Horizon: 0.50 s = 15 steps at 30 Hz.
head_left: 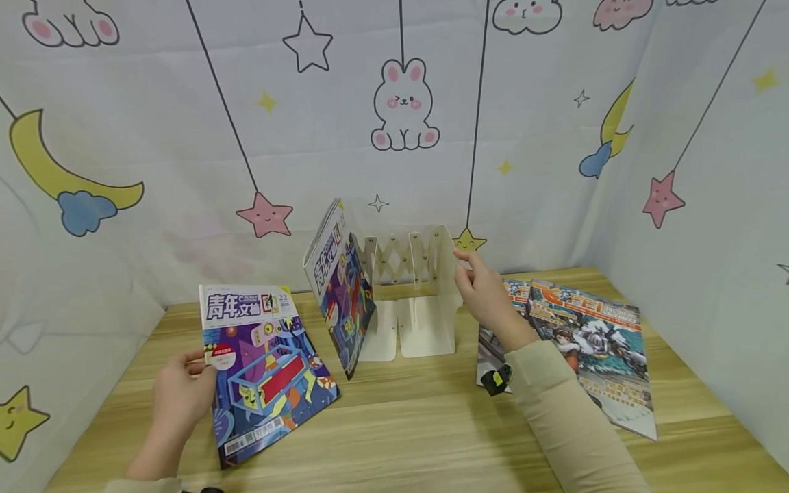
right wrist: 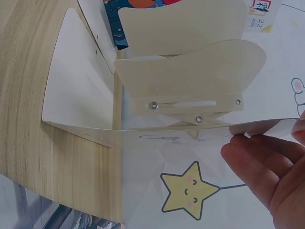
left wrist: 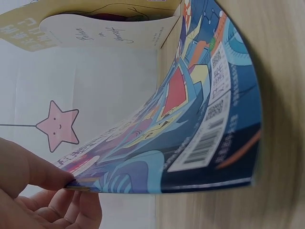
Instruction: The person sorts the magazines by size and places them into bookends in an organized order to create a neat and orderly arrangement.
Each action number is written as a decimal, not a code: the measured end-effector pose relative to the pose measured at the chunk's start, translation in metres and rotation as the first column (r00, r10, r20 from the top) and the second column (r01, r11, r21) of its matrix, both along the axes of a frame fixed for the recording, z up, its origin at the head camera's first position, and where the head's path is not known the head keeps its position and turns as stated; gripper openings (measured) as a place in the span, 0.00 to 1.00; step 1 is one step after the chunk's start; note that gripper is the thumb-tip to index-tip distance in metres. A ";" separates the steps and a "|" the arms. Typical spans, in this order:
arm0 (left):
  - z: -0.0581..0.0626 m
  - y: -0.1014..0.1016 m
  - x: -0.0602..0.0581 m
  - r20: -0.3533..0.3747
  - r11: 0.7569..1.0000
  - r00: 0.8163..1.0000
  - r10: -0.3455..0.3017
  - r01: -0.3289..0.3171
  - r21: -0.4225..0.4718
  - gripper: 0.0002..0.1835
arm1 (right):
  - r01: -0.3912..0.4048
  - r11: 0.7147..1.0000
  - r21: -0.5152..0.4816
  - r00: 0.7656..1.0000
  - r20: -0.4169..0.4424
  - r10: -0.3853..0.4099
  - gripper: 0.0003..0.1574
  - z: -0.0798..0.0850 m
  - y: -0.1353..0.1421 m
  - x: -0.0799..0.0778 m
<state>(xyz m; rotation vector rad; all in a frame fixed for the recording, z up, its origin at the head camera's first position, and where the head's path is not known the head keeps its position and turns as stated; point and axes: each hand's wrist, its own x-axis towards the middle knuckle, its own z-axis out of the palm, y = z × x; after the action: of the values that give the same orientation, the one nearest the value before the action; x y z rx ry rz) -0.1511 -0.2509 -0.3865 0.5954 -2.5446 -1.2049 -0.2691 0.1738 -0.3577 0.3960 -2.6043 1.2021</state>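
right sleeve (head_left: 570, 411), pale in colour, is nearest to my viewpoint and crosses above the wooden table (head_left: 401, 431) at an angle. right hand (head_left: 490, 298): fingers nearly closed, thumb and fingertips set on opposite faces of a thin panel. the panel gripped is the outer right one of the cream expanding rack (head_left: 427, 332), held near its top edge. the rack stands at the rear of the table, its body to the left of this hand. left hand (head_left: 181, 394): closed to a pinch, thumb above and fingers below the left edge of the purple-blue magazine (head_left: 274, 383). the magazine extends to the right of this hand, at the left of the table; the left wrist view shows its cover curving toward the pinch. a standing magazine (head_left: 335, 291) is tilted at the left end of the rack. two other magazines (head_left: 594, 342) lie right of the rack, partly hidden by the right forearm. a patterned curtain (head_left: 345, 137) hangs behind.
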 end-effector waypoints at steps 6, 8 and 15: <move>0.003 0.002 0.001 0.004 1.000 1.000 -0.006 0.006 0.007 0.23 | 0.006 1.000 0.013 1.000 -0.006 -0.006 0.28 0.002 0.000 0.001; 0.004 0.002 0.001 0.000 1.000 1.000 -0.006 0.006 0.009 0.24 | 0.007 1.000 0.012 1.000 -0.004 -0.007 0.28 0.003 -0.001 0.002; 0.008 0.005 0.004 -0.001 1.000 1.000 0.001 -0.001 0.002 0.23 | -0.002 1.000 -0.001 1.000 0.008 0.002 0.27 0.003 -0.001 0.003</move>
<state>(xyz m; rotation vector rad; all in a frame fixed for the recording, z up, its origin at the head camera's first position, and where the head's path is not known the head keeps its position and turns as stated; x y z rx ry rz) -0.1474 -0.2455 -0.3789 0.5968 -2.5426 -1.2075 -0.2664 0.1731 -0.3546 0.3950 -2.6110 1.2079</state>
